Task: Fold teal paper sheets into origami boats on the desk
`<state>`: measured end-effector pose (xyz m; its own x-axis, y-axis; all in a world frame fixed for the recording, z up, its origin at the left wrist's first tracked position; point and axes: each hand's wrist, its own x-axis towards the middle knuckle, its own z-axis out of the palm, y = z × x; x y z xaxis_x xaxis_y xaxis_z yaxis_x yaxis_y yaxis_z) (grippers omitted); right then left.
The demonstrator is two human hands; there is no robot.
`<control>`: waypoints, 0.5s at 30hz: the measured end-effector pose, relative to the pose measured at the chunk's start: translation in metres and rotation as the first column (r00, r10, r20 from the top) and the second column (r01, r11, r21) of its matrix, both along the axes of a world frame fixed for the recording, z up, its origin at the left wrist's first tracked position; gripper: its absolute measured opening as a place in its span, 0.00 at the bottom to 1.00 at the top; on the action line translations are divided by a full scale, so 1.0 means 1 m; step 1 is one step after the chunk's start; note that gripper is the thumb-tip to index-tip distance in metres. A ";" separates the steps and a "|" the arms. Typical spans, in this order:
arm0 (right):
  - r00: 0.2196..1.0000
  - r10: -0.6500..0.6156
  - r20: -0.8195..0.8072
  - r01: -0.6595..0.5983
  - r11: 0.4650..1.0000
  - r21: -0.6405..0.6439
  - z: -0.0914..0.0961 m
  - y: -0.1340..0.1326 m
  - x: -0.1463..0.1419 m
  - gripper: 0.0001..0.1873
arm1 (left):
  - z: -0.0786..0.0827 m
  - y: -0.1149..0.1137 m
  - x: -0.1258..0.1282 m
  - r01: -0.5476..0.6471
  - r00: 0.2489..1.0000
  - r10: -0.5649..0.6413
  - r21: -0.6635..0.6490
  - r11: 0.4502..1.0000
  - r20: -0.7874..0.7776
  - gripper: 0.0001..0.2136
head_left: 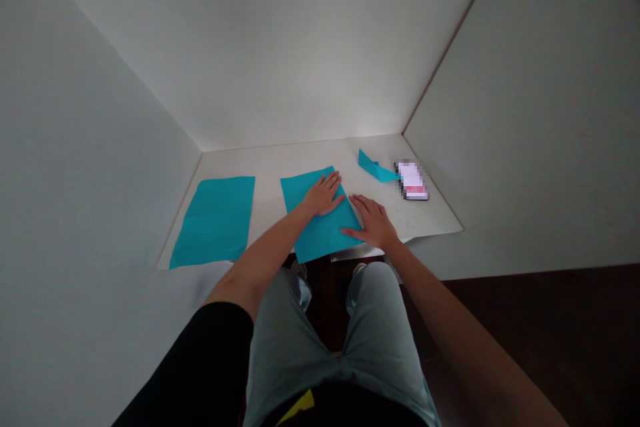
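A blue sheet of paper point(320, 240) lies flat in front of me, its near corner reaching past the table's front edge. My left hand point(324, 195) rests flat on its upper right part, fingers stretched out. At the sheet's right edge is my right hand point(371, 219), fingers spread, the thumb over the paper and the other fingers on the table beside it. Neither hand grips anything. To the left lies a second blue sheet point(215, 220), flat and apart from both hands. Beyond my right hand stands a folded blue paper piece point(376, 168).
The white table point(270, 213) sits in a recess between a left wall point(100, 180), a back wall and a right panel point(525, 147). A phone point(413, 180) with a lit screen lies at the right, against the folded paper's tip. My legs are below the front edge.
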<state>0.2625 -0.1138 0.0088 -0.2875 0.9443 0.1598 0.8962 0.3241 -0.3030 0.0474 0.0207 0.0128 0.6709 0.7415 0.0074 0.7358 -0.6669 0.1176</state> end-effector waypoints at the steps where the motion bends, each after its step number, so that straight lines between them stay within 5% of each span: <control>1: 1.000 0.003 -0.002 -0.003 1.000 -0.002 0.000 0.000 0.000 0.55 | -0.003 0.003 0.006 -0.028 1.000 0.028 -0.020 0.999 0.002 0.38; 6: 1.000 0.008 -0.016 -0.008 1.000 -0.005 0.002 -0.001 0.001 0.56 | -0.008 0.032 0.025 -0.171 0.983 0.175 -0.076 0.982 0.047 0.42; 15: 1.000 0.007 -0.006 -0.007 1.000 0.009 0.002 -0.002 -0.001 0.56 | -0.001 0.051 0.025 -0.177 0.982 0.182 -0.078 0.981 0.052 0.47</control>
<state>0.2616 -0.1159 0.0103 -0.2935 0.9408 0.1698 0.8921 0.3334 -0.3051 0.0724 0.0714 0.0116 0.5269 0.8498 -0.0157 0.8331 -0.5127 0.2076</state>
